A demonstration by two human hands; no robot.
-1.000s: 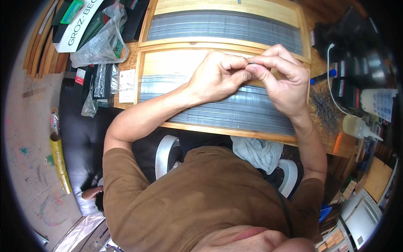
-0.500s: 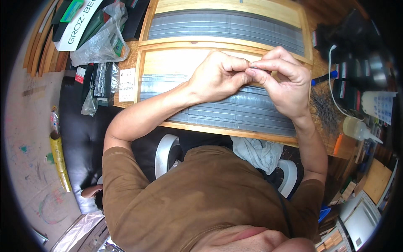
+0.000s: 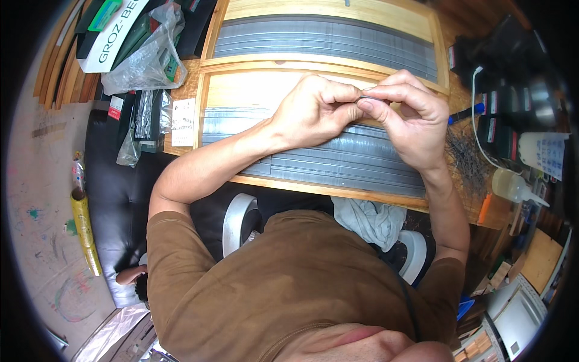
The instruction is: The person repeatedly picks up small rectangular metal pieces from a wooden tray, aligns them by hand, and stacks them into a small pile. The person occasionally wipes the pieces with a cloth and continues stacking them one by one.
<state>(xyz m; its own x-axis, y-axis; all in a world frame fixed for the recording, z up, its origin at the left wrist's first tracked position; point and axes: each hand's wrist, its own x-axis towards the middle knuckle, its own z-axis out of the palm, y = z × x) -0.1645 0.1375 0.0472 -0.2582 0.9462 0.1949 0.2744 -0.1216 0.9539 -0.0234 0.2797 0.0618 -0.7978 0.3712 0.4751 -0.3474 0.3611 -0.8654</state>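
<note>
My left hand (image 3: 322, 108) and my right hand (image 3: 413, 114) meet above the near wooden tray (image 3: 313, 188). Between their pinched thumbs and fingertips is a thin, dark needle-like metal piece (image 3: 365, 98), of which only a short length shows. Closely packed rows of slim grey metal needles (image 3: 338, 160) fill the near part of this tray, partly covered by my hands and left forearm. Bare pale wood shows along the tray's far side.
Another wooden tray (image 3: 445, 60) with similar grey rows lies beyond. Loose dark needles (image 3: 467, 160) are heaped at the right, beside a blue pen-like tool (image 3: 467, 113), a white cable (image 3: 474, 133) and a squeeze bottle (image 3: 512, 185). A clear plastic bag (image 3: 139, 75) lies at the left.
My right hand has shifted very slightly right and down, and a little more of the dark piece shows between the fingertips. Both pinches stay closed.
</note>
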